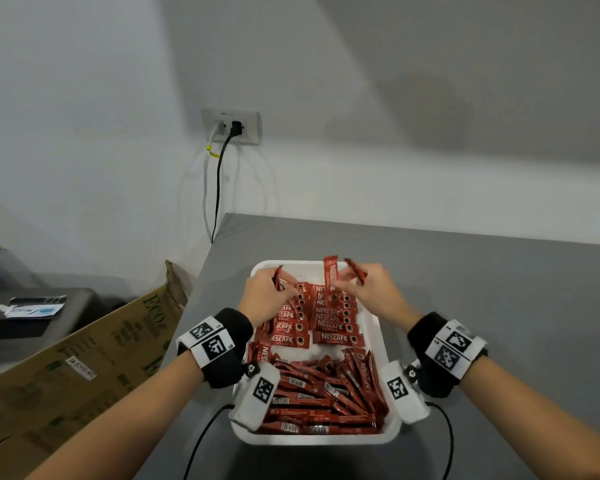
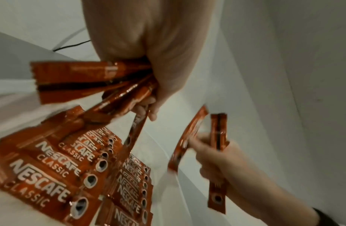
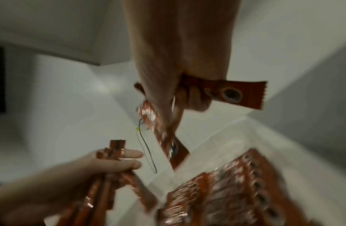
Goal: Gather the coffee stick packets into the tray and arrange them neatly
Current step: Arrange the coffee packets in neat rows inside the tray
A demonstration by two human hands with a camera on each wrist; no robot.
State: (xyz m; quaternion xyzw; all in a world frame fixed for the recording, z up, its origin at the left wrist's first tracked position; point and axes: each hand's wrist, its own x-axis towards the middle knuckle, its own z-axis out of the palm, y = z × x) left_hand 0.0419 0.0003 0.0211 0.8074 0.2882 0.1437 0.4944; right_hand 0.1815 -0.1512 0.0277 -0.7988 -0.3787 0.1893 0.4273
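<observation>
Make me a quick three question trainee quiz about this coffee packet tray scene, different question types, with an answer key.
1. True or false: both hands hold packets above the tray.
2. Multiple choice: where do the neat rows lie? A) far half of the tray B) near half C) on the table
3. Fill in: the near half holds a loose ____ of packets.

Key: 1 true, the left hand and right hand each grip several. 2 A. 3 pile.

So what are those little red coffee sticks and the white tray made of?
The coffee sticks look like glossy plastic or foil film: they glint, crinkle, and have crimped ends. The tray looks like matte white foam or plastic, with thick rounded walls; I can't tell which.
</observation>
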